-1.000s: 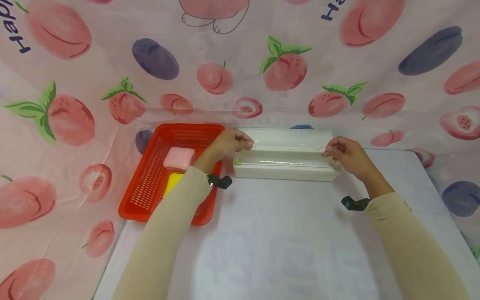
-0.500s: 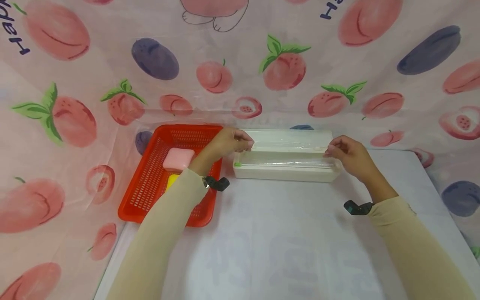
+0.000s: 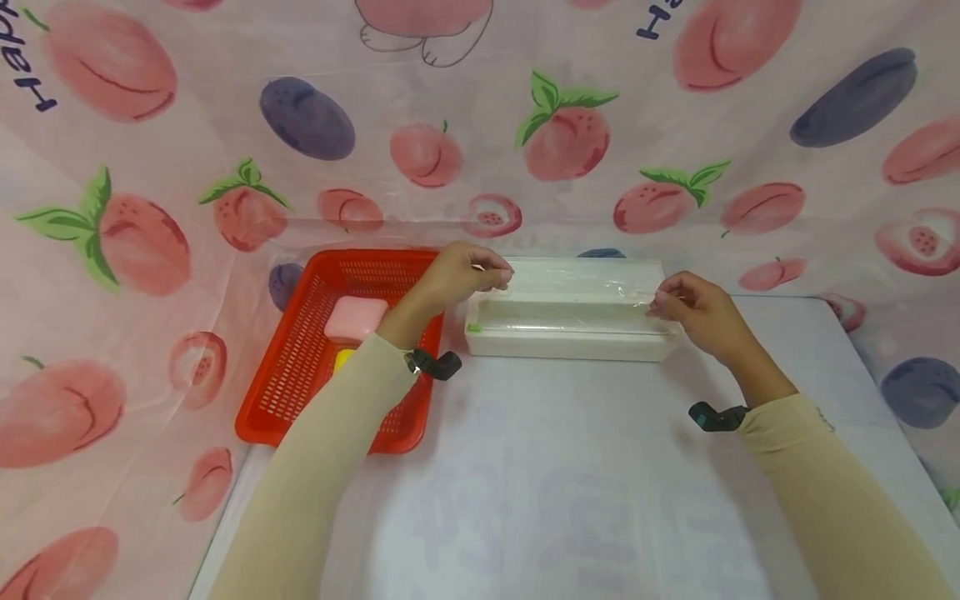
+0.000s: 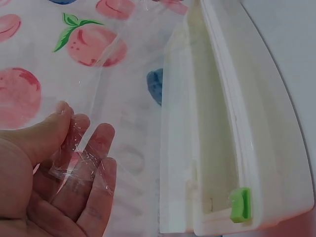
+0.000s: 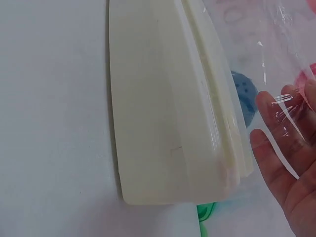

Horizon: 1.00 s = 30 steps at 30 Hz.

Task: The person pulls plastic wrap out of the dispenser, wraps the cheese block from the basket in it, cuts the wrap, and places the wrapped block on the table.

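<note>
A long white cling film dispenser stands on the table with its lid raised at the back. A clear sheet of cling film stretches over its opening. My left hand pinches the left edge of the film between thumb and index finger, and crumpled film lies over the other fingers in the left wrist view. At the opposite end, my right hand pinches the film's right edge; its thumb tip is partly cut off in the right wrist view. A green slider sits at the dispenser's left end.
Left of the dispenser, a red plastic basket holds a pink block and a yellow item, the latter mostly behind the left sleeve. A fruit-printed cloth hangs right behind. White cloth covers the table.
My left hand has risen slightly, away from the dispenser, drawing its side of the film up and back. The right hand has barely moved, still pinching its edge.
</note>
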### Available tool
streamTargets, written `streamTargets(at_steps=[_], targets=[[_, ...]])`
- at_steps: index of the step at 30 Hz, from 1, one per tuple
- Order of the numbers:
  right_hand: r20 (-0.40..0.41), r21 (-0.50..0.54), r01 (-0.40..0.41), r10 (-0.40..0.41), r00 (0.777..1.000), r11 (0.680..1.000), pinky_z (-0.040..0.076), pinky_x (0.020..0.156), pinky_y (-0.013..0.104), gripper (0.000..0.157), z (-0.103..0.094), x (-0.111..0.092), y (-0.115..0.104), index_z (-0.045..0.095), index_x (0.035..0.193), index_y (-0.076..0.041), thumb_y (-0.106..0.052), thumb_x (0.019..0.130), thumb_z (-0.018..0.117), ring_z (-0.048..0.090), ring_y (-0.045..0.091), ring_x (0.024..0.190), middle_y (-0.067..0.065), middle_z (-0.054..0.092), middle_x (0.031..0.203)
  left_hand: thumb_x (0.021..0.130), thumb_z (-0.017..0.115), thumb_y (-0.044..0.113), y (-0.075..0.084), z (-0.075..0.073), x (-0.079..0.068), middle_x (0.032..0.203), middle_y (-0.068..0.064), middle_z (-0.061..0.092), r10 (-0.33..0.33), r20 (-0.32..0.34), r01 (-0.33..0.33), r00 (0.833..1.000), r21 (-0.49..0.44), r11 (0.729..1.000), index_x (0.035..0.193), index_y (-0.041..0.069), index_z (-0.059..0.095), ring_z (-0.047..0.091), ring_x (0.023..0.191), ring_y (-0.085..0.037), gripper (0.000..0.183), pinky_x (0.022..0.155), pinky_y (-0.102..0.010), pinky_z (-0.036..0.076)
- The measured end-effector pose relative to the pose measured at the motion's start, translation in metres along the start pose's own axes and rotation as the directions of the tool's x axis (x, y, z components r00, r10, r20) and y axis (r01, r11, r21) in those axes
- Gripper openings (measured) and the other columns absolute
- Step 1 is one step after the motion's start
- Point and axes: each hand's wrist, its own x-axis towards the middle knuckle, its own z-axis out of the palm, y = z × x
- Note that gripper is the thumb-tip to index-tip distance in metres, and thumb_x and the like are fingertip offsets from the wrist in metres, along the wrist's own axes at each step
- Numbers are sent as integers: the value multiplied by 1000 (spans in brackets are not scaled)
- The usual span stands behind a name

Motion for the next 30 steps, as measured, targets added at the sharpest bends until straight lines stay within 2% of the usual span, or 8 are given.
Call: streamTargets(at_steps=[6, 14, 18, 23, 25, 30], targets=[[-7, 37, 28, -28, 1000, 999, 50, 82, 6, 30, 0, -1, 0, 58, 120, -5, -32, 105, 56, 68, -2, 93, 19, 69, 115, 95, 73, 17, 5, -1, -3, 100, -9, 77, 7, -6, -8, 1000, -35, 999, 110, 8, 78, 71, 106, -36, 18, 91, -34, 59], [-44, 75, 67, -64, 997, 995, 54, 82, 10, 28, -2, 0, -12, 57, 121, -4, -28, 105, 56, 68, -2, 92, 14, 67, 113, 95, 73, 21, 10, -6, -6, 98, -7, 76, 6, -30, -7, 1000, -45, 999, 109, 13, 79, 69, 108, -37, 17, 91, -31, 59], [-55, 72, 78, -74, 996, 994, 53, 82, 9, 26, -3, 0, -18, 57, 121, -5, -25, 105, 56, 69, -3, 92, 14, 67, 112, 95, 74, 23, 10, -8, -7, 98, -7, 76, 1, -34, -2, 999, -36, 999, 112, 12, 78, 69, 108, -37, 21, 90, -34, 59], [-63, 40, 77, -75, 995, 996, 52, 81, 7, 27, -7, -1, -24, 57, 121, -7, -29, 105, 56, 67, -3, 93, 14, 68, 113, 94, 75, 27, 11, -10, -7, 97, -5, 76, 7, -53, -9, 999, -38, 999, 110, 16, 78, 70, 107, -35, 20, 94, -43, 58], [-68, 29, 76, -73, 995, 997, 52, 81, 7, 28, -8, -2, -26, 58, 120, -8, -31, 105, 56, 67, -3, 93, 14, 68, 113, 94, 75, 27, 12, -11, -7, 97, -5, 76, 22, -63, -24, 998, -45, 999, 108, 16, 79, 69, 107, -36, 18, 94, -43, 58], [-80, 17, 80, -78, 994, 997, 52, 80, 7, 27, -12, -3, -32, 58, 119, -8, -31, 105, 56, 68, -5, 91, 14, 70, 113, 94, 75, 27, 15, -14, -7, 97, -5, 76, 34, -81, -38, 996, -45, 998, 109, 14, 78, 71, 101, -28, 20, 90, -34, 59]])
